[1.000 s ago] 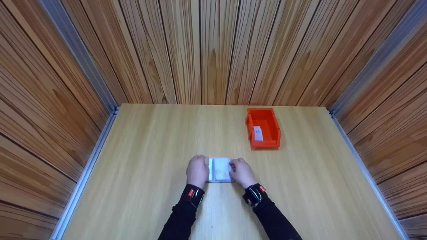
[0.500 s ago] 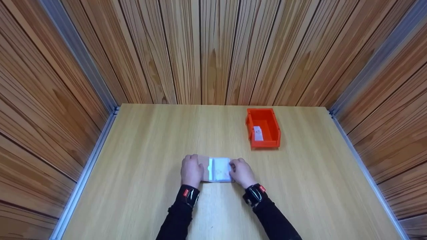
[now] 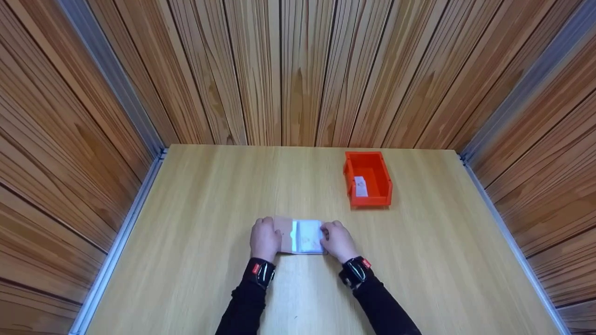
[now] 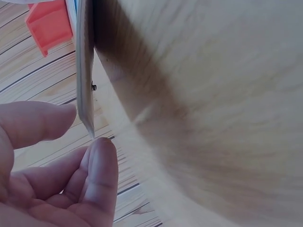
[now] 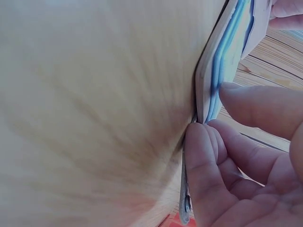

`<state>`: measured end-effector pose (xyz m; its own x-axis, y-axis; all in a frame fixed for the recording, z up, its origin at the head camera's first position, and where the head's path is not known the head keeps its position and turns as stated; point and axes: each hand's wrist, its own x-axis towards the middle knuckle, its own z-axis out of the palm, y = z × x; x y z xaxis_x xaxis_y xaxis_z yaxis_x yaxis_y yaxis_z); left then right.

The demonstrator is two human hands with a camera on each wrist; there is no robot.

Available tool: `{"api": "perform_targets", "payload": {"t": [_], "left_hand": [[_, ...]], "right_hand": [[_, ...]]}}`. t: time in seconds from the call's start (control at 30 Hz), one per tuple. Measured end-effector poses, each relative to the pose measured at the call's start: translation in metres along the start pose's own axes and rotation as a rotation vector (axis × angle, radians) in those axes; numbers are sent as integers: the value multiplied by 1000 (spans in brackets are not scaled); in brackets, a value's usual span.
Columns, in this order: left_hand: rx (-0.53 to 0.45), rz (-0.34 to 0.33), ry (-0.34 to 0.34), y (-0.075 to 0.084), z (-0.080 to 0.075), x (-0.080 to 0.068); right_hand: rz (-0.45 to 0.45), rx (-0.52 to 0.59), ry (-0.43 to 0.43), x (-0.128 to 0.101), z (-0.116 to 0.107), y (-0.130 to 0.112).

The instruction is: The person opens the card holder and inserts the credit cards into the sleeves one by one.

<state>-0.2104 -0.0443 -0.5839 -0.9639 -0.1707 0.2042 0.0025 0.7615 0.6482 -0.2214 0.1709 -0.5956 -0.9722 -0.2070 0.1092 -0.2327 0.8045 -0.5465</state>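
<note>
On the near middle part of the table [image 3: 205,218], a small open wallet [image 3: 308,236] is between the two hands, with its pinkish flap [image 3: 285,236] on the left and its bluish-white inside on the right. The right hand [image 3: 338,241] pinches the right edge of the wallet between thumb and bent fingers, while the left hand [image 3: 265,239] is at the outer edge of the flap, its fingers also bent, but I cannot tell whether they grip it. Farther away, to the right, there stands a red box [image 3: 371,201] with a white paper [image 3: 360,186] inside.
</note>
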Motion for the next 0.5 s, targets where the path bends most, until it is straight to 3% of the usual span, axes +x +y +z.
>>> {"api": "perform_targets", "payload": {"t": [0.5], "left_hand": [[-5,-50,-76,-5,2,0]], "right_hand": [[48,12,-33,1,-1,-1]]}}
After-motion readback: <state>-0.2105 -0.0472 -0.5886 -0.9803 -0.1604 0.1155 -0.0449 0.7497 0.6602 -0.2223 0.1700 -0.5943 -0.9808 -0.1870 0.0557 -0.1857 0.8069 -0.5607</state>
